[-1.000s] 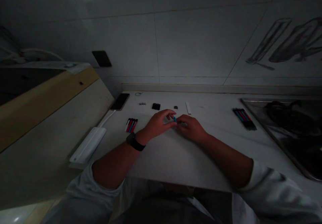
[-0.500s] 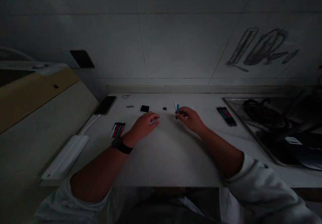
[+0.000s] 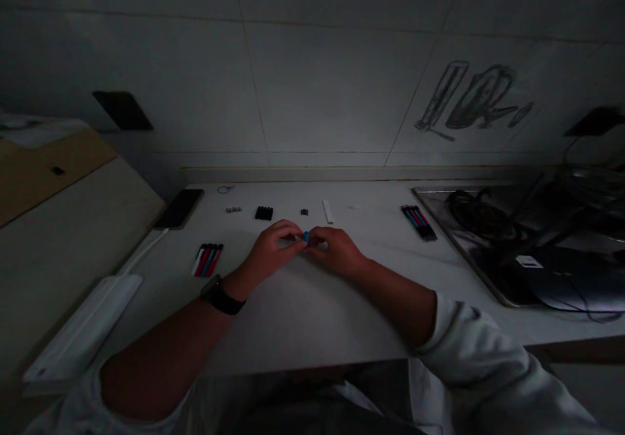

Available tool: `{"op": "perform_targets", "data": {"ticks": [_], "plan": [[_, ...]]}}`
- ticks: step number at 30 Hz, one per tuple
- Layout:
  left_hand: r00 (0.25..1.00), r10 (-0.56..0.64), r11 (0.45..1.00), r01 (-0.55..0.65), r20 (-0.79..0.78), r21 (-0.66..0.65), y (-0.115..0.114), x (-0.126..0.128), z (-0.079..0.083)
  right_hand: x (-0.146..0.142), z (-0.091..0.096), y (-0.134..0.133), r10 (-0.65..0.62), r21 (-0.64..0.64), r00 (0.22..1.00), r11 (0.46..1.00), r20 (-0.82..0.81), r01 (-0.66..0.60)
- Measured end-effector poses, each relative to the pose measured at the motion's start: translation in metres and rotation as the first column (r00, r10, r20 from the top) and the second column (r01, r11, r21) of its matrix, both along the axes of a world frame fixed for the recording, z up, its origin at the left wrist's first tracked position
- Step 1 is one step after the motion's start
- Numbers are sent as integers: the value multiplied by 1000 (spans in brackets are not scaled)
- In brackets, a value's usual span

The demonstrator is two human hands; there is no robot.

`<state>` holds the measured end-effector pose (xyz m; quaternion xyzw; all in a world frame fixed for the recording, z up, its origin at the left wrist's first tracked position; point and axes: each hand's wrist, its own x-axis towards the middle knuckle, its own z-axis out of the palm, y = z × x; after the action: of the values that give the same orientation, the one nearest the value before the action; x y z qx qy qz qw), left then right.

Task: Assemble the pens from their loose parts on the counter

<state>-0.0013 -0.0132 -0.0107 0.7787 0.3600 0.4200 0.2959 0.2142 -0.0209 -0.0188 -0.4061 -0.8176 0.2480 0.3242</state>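
My left hand point(image 3: 271, 251) and my right hand point(image 3: 337, 251) meet over the middle of the white counter point(image 3: 312, 305). Both have their fingers pinched on a small blue pen part point(image 3: 305, 236) held between them. A black watch sits on my left wrist. Just beyond my hands lie a white pen barrel point(image 3: 327, 211), a tiny black piece point(image 3: 304, 211), a row of black caps point(image 3: 263, 213) and a few small springs point(image 3: 233, 210). A bundle of red, blue and black pens point(image 3: 208, 260) lies to the left. Another pen bundle point(image 3: 418, 221) lies to the right.
A dark phone point(image 3: 180, 208) lies at the back left with a white cable running to a white power bank point(image 3: 81, 331). A steel sink point(image 3: 517, 246) with dark cables and a dark device fills the right. A tiled wall rises behind the counter.
My right hand, which held the blue part upright apart from the left hand half a second ago, has come back to the left hand. The view has swung to the right.
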Motion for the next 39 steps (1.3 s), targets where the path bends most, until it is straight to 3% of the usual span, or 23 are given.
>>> {"op": "perform_targets", "data": {"ticks": [3,6,10,12,15,23,26,29,31,35,39], "plan": [[999,39,998,-38,15,-59,1,-2,2,6,2,5,10,40,1000,999,10,-11],[995,90,991,-85,48,-103,3,-6,0,35,6,26,-139,133,990,981,-34,142],[992,108,984,-98,58,-147,4,-9,-4,103,4,67,-515,237,854,823,-69,516],[995,95,985,-90,29,-150,3,-8,-4,133,-3,83,-617,215,787,769,1,603],[995,95,984,-99,-32,-148,2,-7,-2,155,-16,96,-624,140,757,782,193,608],[996,82,989,-87,-42,-124,2,-5,-2,149,-28,104,-568,146,752,819,334,555],[997,71,991,-75,-44,-109,2,-6,-2,150,-24,104,-620,172,724,782,302,599],[996,77,994,-81,-50,-76,3,-6,-2,147,-17,100,-695,146,699,719,168,679],[995,81,995,-84,-58,-48,3,-7,-2,141,-11,95,-696,116,715,717,67,687],[989,92,996,-89,-113,30,2,-9,-3,119,2,79,-576,78,817,813,-36,577],[978,103,991,-85,-184,101,2,-10,-3,88,12,58,-375,145,921,911,-106,387]]}}
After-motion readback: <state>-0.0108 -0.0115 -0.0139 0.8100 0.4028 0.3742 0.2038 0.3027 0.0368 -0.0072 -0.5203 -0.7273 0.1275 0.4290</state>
